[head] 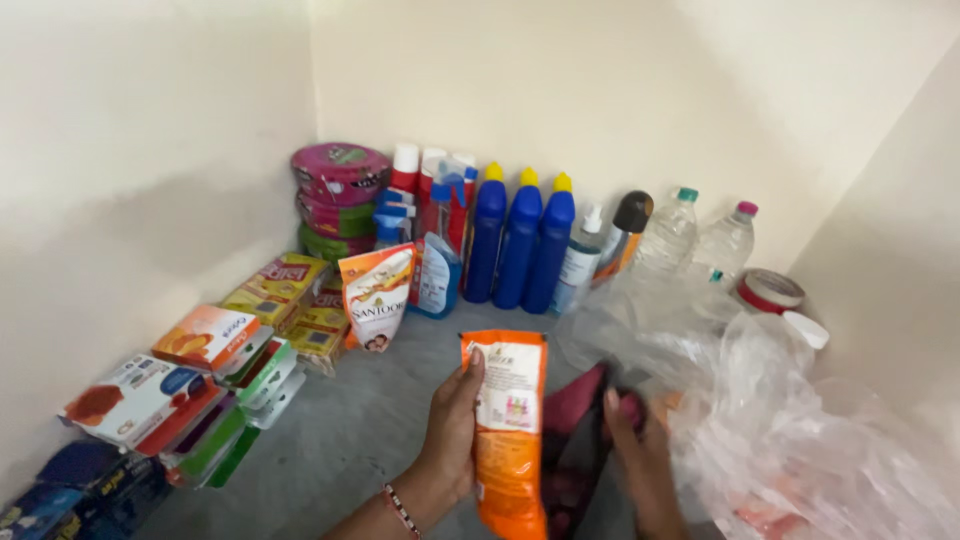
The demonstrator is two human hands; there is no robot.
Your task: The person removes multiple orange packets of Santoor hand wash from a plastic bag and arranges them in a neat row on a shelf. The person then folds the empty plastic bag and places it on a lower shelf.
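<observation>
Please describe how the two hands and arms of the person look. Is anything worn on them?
Both hands are bare, without gloves. The left hand has a thin beaded bracelet with red and dark beads on its wrist. The right hand shows no ring or band. No sleeves are visible on either forearm.

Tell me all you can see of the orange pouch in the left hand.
The orange plastic refill pouch is a flat, glossy, soft sachet with a white printed panel in its upper half and crimped top edge. It stands upright, lifted above the grey floor. The left hand grips its left edge, thumb on the front. Nothing else touches it.
</observation>
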